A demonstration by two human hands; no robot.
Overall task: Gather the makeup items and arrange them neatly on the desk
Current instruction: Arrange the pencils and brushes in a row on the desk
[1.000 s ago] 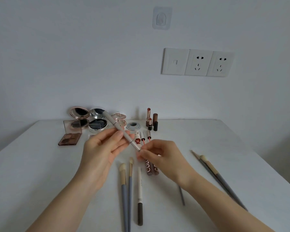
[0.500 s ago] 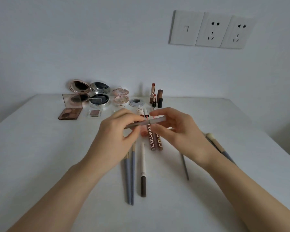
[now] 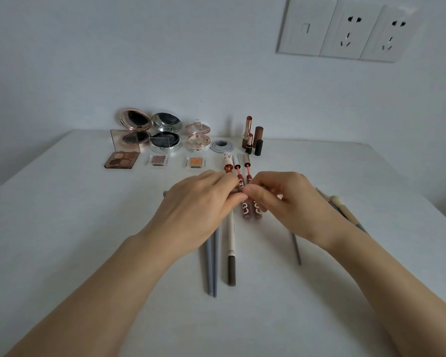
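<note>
Meeting over the middle of the white bench (image 3: 62, 228), the left hand (image 3: 198, 202) and the right hand (image 3: 286, 199) are together grasping a slim grey pen (image 3: 165, 194), which is lying crosswise between them, one end sticking out past the left hand's knuckles. The left hand's fingers are curling over the shaft, while the right hand is pinching it between thumb and fingers. Whether the pen is touching the bench cannot be told.

Directly beneath the hands, two brown lip gloss tubes (image 3: 251, 211) are lying side by side, pointing away from the person. A cream pencil (image 3: 231, 243) with a brown end and two blue-grey brush handles (image 3: 211, 264) are lying just left of them, running parallel. A thin grey stick (image 3: 295, 248) is showing below the right wrist, and more brushes (image 3: 340, 207) are lying slantwise to the right.

Along the far edge, three opened compacts (image 3: 165, 132), a round grey disc (image 3: 222, 146) and upright lipsticks (image 3: 251, 136) are standing in a row, with an eyeshadow palette (image 3: 121, 159) and two small pans (image 3: 159, 160) lying just in front. Wall sockets (image 3: 345, 32) are sitting upper right.
</note>
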